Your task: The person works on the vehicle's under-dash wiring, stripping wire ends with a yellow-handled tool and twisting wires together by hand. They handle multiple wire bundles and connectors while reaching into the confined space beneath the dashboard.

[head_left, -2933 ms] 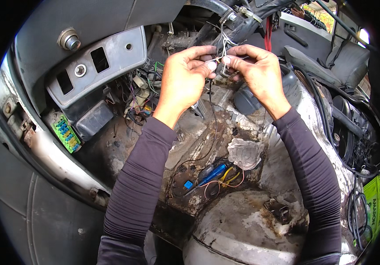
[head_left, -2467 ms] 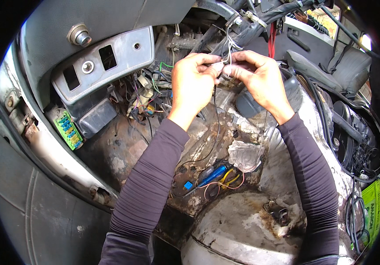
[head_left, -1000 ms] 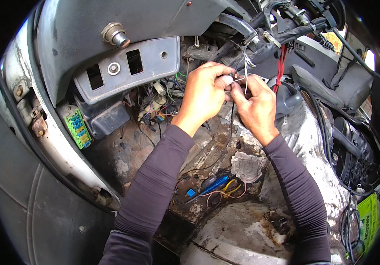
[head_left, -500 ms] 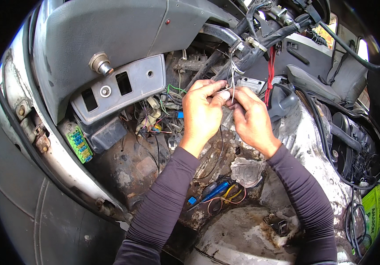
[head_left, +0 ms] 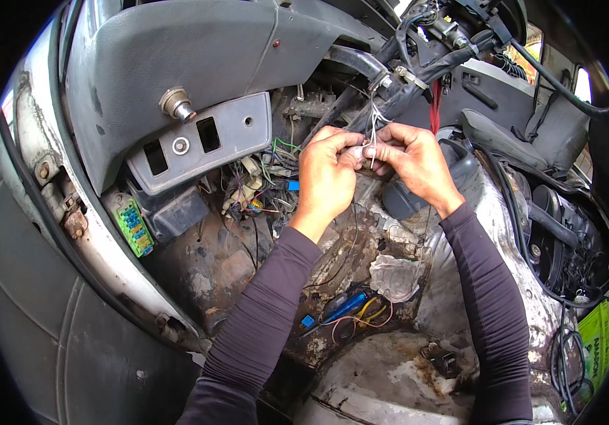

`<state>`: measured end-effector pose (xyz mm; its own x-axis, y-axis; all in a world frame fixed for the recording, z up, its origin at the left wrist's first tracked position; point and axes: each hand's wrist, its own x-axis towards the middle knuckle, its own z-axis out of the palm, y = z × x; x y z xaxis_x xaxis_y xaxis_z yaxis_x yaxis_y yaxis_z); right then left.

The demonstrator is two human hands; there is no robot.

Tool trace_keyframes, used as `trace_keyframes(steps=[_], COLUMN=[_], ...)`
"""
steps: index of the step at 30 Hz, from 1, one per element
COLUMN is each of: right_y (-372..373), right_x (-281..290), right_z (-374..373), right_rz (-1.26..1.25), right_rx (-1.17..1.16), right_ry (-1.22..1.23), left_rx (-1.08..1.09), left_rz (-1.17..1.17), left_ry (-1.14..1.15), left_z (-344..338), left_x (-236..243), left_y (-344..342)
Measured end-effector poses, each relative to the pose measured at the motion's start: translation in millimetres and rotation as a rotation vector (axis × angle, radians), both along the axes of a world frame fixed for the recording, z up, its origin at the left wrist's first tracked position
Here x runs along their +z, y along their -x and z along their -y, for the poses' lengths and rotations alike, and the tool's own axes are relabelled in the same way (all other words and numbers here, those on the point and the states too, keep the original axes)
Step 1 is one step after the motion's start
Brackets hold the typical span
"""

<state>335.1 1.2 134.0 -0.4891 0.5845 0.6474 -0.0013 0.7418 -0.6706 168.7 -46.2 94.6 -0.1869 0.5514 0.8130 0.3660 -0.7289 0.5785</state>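
My left hand and my right hand meet in the upper middle of the view, fingertips pinched on a bunch of thin white wires that hangs from the steering column. The exact join between their fingertips is partly hidden. Red wires hang just beyond my right hand. Behind my left hand is a tangle of coloured wires and connectors under the dashboard.
A switch panel and green fuse box sit at left. On the rusty floor lie a blue tool, yellow-handled pliers and a small blue relay. A seat, black cables and a green battery are at right.
My fingers have kept shifting on the white wires. Since half a second ago my right hand has moved slightly up and right. The view has also shifted a little.
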Motion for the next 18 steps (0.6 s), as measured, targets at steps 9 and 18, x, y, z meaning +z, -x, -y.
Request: trace_keyframes(steps=[9,18], right_y=[-2,2], right_x=[-8,-23], right_z=[17,36], right_rz=[0.122,0.017], right_rx=[-0.264,-0.277], right_ry=[-0.362,-0.271], left_rx=[0.249,0.206], left_rz=[-0.159,-0.065], left_ry=[-0.139,-0.161], left_z=[0,-1], left_x=[-1,-3], left_y=[-8,-5])
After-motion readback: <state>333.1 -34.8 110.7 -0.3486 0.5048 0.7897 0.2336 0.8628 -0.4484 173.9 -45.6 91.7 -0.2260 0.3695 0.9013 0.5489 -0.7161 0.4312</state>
